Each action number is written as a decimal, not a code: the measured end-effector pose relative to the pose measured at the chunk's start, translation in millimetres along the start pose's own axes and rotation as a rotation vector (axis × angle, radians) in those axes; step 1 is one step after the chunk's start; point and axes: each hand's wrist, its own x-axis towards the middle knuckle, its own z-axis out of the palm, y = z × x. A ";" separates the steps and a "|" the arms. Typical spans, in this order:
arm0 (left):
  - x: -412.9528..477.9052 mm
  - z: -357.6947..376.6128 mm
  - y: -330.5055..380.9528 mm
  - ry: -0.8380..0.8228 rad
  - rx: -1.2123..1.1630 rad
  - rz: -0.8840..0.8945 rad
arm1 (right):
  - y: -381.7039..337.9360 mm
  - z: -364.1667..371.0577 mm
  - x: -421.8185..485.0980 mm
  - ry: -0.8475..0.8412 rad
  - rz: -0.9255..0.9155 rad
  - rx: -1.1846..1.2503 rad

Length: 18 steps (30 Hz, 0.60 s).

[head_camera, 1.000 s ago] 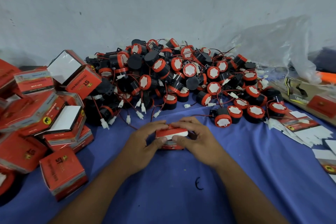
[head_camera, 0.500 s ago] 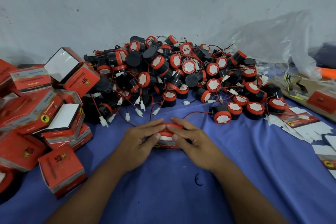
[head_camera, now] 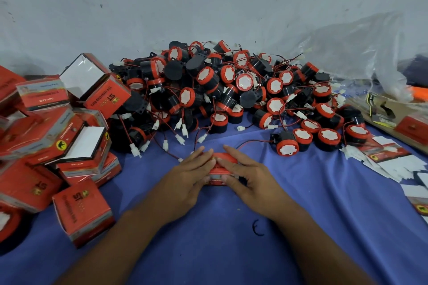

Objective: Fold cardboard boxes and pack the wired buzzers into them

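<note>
- The pale grey wall (head_camera: 208, 2) takes up the whole back of the scene, scuffed and speckled with dark marks.
- A blue cloth (head_camera: 324, 227) covers the surface right up to that wall; I cannot tell what lies under it. A small black mark (head_camera: 256, 228) shows on it between the forearms.
- A big heap of buzzers (head_camera: 231, 90), black bodies with red caps and white faces, is piled against the wall. Their thin red and black wires end in white plugs (head_camera: 135, 151) that spill toward the near edge of the heap.
- To the left is a tumbled stack of folded boxes (head_camera: 46, 136), red with grey bands. Several are tipped over and a few have their flaps open, showing white inside.
- A crumpled clear plastic bag (head_camera: 361, 48) slumps against the wall on the right, above a brown cardboard sheet (head_camera: 393, 118).
- Flat unfolded box blanks (head_camera: 393, 162) lie fanned out at the right edge, just beside the heap.
- The left hand (head_camera: 185, 178) and right hand (head_camera: 252, 180) meet in the middle, near the front of the heap.
- Between them sits a small red box (head_camera: 220, 170), resting on the cloth. The fingers (head_camera: 203, 157) of both hands lie over its top, nearly touching each other, with the thumbs against its near face, so each hand has it gripped.
- One buzzer (head_camera: 287, 146) stands apart just right of the hands.
</note>
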 end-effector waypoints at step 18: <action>-14.8 -4.6 14.1 0.330 -0.307 -0.358 | -20.6 -4.0 -3.4 0.099 0.145 0.089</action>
